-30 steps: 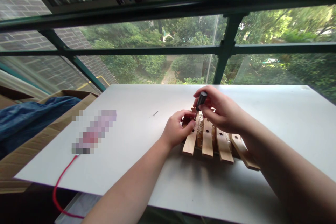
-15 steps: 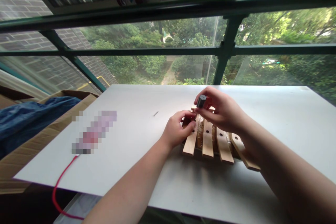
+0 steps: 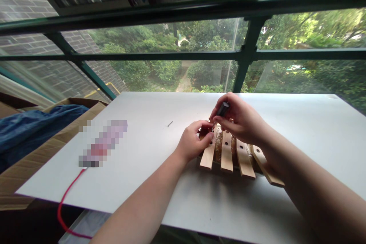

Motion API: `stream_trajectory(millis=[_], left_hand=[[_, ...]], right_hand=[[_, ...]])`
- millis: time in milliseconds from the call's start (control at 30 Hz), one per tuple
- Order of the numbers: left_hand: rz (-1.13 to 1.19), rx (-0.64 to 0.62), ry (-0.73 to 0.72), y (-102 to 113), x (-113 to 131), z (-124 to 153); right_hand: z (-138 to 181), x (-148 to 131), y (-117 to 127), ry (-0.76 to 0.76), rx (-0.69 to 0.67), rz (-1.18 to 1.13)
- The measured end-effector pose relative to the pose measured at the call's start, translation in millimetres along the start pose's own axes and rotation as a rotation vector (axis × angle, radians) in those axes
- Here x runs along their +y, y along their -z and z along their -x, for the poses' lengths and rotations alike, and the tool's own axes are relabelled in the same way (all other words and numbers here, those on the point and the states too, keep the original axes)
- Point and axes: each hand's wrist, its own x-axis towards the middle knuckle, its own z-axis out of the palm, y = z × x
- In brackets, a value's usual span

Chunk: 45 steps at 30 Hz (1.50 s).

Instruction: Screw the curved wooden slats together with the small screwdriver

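Now, screwdriver (image 3: 223, 109), clamped in right hand (image 3: 241, 116), tilts further rightward above slatted wooden piece (image 3: 227, 157) on table (image 3: 137, 133); turning likely continues. Left hand (image 3: 192, 140) curls there, grip unclear.

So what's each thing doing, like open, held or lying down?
Left hand: fingers curled, at wooden bars
Right hand: gripping screwdriver
Screwdriver: held, tilted
Wooden bars: side by side
Screw or nail: lying on table
Cardboard box: open
Blue cloth: rumpled
Red cable: curved
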Motion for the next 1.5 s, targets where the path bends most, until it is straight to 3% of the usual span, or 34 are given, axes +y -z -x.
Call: stream_trajectory(millis=[300, 933, 1167, 1367, 1500], left_hand=[[-0.002, -0.012, -0.011, 0.0, 0.3, -0.1], [-0.005, -0.007, 0.013, 0.0, -0.3, 0.0], [-0.017, -0.008, 0.004, -0.4, -0.6, 0.4], [-0.016, 0.042, -0.093, 0.3, 0.3, -1.2], [0.051, 0.071, -0.048, 2.3, -2.8, -2.5]], right_hand=[[4.8, -3.3, 4.8, 0.025, -0.091, 0.008], [0.4, -4.5, 4.8, -0.011, 0.049, 0.302], [1.3, -6.9, 3.8, 0.015, 0.039, 0.282], [1.1, -7.9, 4.5, 0.013, 0.019, 0.288], [1.0, -8.5, 5.2, 0.016, 0.011, 0.297]])
